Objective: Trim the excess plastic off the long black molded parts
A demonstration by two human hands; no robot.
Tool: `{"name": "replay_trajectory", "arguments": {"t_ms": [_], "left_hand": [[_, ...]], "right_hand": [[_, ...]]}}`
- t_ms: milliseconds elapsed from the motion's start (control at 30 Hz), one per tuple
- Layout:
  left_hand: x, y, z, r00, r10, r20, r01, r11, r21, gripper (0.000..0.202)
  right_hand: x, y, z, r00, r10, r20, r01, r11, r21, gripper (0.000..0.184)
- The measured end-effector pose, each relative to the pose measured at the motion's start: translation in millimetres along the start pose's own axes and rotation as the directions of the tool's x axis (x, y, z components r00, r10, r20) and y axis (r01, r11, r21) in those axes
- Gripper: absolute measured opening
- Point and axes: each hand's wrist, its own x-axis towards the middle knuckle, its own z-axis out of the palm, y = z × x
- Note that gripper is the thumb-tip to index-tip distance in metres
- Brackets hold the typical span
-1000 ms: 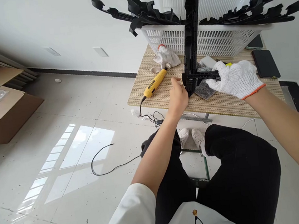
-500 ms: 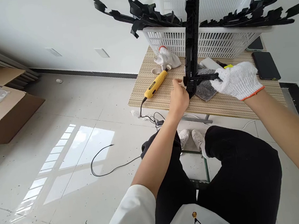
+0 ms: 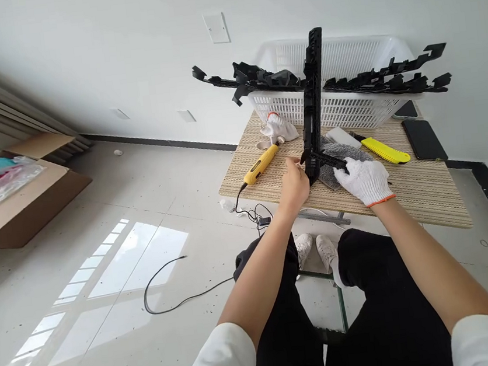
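We see one bench [image 3: 431, 203] carrying one white basket [image 3: 348, 111]. Just in front of the basket, one long black strip [image 3: 312, 96] stands nearly upright. Our two hands are before the basket: the bare left hand [image 3: 294, 186] touches the strip's lower end, though we cannot tell whether it grips; the gloved right hand [image 3: 366, 179] is closed on one short black piece crossing the strip. In front of the basket we also count one grey cloth [image 3: 337, 147], one yellow corded tool [image 3: 262, 164], one yellow cutter [image 3: 385, 150] and one loose glove [image 3: 279, 126]. Half a second ago, the short piece lay nearly level; now it slopes down towards our right hand, and the cutter's handle shows plainly.
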Motion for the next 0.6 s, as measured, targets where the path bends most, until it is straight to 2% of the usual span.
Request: {"name": "replay_trajectory", "arguments": {"t_ms": [300,467,600], "left_hand": [[1.7,-1.3,2.0,1.000,-0.009,0.003,0.009,0.999,-0.046,0.017],[4.6,-2.0,3.6,0.996,-0.088,0.029,0.091,0.989,-0.116,0.019],[6.8,-7.1,5.9,0.998,-0.035,-0.043,0.033,0.998,-0.062,0.018]], "right_hand": [[1.8,1.4,-2.4,0.999,0.004,0.050,-0.005,1.000,0.009,0.058],[2.6,0.2,-1.7,0.998,0.031,0.058,-0.032,0.999,0.018,0.054],[-0.1,-1.8,-3.3,0.996,0.044,0.079,-0.048,0.998,0.050,0.054]]}}
